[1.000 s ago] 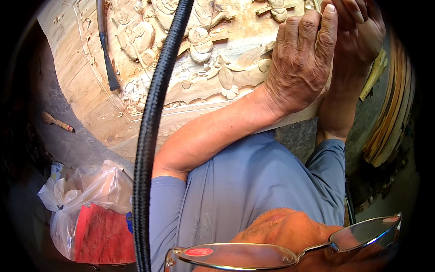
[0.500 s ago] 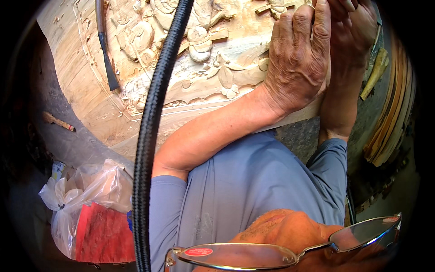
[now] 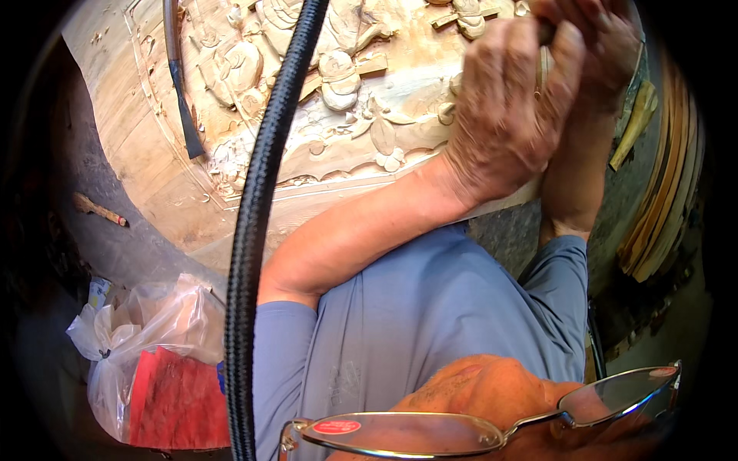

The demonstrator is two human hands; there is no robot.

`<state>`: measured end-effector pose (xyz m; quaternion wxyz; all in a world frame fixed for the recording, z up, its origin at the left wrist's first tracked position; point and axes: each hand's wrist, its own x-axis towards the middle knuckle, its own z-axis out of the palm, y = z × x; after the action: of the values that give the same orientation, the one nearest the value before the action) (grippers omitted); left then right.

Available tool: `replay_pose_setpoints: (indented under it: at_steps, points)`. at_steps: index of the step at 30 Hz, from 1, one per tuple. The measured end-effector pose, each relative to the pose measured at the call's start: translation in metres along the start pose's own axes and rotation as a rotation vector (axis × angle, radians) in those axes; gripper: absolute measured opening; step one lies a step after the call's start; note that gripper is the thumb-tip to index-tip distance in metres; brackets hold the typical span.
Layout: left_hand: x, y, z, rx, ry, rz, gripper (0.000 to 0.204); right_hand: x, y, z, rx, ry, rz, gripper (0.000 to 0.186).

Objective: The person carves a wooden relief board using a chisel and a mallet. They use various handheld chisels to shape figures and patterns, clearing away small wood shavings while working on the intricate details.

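At upper right, both hands press together on the carved wood panel [image 3: 338,100]; the left hand [image 3: 507,115] hides the right hand [image 3: 600,46], whose grip I cannot tell. At lower left, a clear plastic bag [image 3: 146,346] holds something red.

Tool in right hand [image 3: 596,46] hidden by left hand [image 3: 511,115].

1. Bright, even daylight on the carved wood panel [image 3: 254,115]; soft shadows, no hard glare.
2. Left floor area dim.
3. Heavy fisheye: black vignette, edges bent.
4. Glasses [image 3: 477,426] and black hose [image 3: 254,230] near the lens, slightly soft.
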<state>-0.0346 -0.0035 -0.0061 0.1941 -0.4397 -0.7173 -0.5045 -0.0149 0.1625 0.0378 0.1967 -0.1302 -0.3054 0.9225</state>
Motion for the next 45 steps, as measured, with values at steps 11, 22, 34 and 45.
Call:
replay_pose_setpoints:
  at_steps: [11,22,34,45]
  points:
    - [-0.027,0.039,-0.036,-0.594,-0.368,0.428,0.023,0.039,-0.004,0.035,-0.169,-0.070,0.168,0.062]
    - [-0.034,0.035,-0.033,-0.555,-0.413,0.357,0.020,0.056,0.028,0.032,-0.012,-0.274,0.218,0.062]
    - [-0.036,0.034,-0.032,-0.578,-0.354,0.405,0.019,0.067,0.046,0.048,-0.105,-0.402,0.262,0.058]
    - [-0.030,0.037,-0.039,-0.646,-0.306,0.448,0.021,0.079,0.019,0.052,0.055,-0.687,0.347,0.061]
